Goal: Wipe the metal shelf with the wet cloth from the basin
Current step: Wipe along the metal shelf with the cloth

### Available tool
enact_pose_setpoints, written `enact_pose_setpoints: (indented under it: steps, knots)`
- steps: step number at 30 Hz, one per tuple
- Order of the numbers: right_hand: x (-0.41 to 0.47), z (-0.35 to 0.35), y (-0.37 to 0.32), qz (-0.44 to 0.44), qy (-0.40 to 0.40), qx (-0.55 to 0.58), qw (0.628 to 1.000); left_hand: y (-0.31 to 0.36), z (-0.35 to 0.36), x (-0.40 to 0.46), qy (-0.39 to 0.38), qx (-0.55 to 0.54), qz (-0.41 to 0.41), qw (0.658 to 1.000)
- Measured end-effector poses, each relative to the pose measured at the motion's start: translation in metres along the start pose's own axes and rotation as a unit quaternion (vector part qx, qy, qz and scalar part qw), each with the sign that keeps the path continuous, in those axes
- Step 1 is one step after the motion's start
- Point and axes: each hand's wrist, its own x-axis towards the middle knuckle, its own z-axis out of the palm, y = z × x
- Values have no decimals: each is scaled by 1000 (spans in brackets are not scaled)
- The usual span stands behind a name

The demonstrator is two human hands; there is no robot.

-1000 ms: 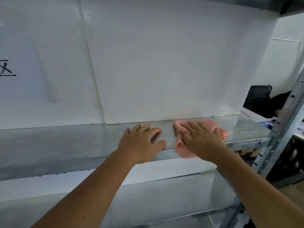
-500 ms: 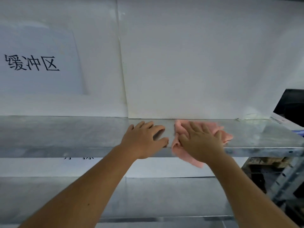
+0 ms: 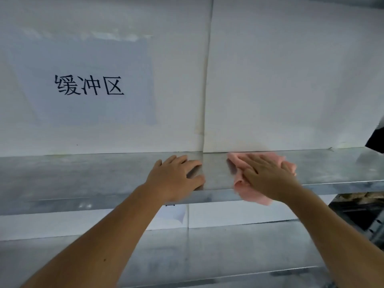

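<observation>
A pink cloth [image 3: 236, 161] lies on the metal shelf [image 3: 83, 175], part of it hanging over the front edge. My right hand [image 3: 268, 175] presses flat on the cloth with fingers spread. My left hand [image 3: 176, 175] rests flat on the bare shelf just left of the cloth, thumb at the front edge. The basin is not in view.
White sheets [image 3: 280, 80] cover the wall behind the shelf, one with black characters [image 3: 88, 85] at the left. A lower metal shelf [image 3: 207, 256] runs under my arms. Dark objects [image 3: 357, 213] sit at the right edge.
The view has swung left, bringing the wall characters further into sight. Both hands stay flat on the shelf, and the gap between them has widened slightly.
</observation>
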Motion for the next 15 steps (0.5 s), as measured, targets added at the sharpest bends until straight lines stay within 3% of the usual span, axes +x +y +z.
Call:
enact_pose_setpoints:
  steps: [3, 7, 13, 15]
  knots:
    - [-2, -1, -20, 41, -22, -69, 997, -27, -8, -10, -6, -3, 17, 1000]
    - [8, 17, -108, -16, 16, -13, 1000, -56, -15, -19, -6, 4, 30, 1000]
    - [-1, 1, -117, 77, -11, -16, 997, -102, -22, -30, -17, -15, 39, 999]
    - [8, 14, -162, 35, -5, -35, 999, -110, -24, -33, -17, -21, 41, 999]
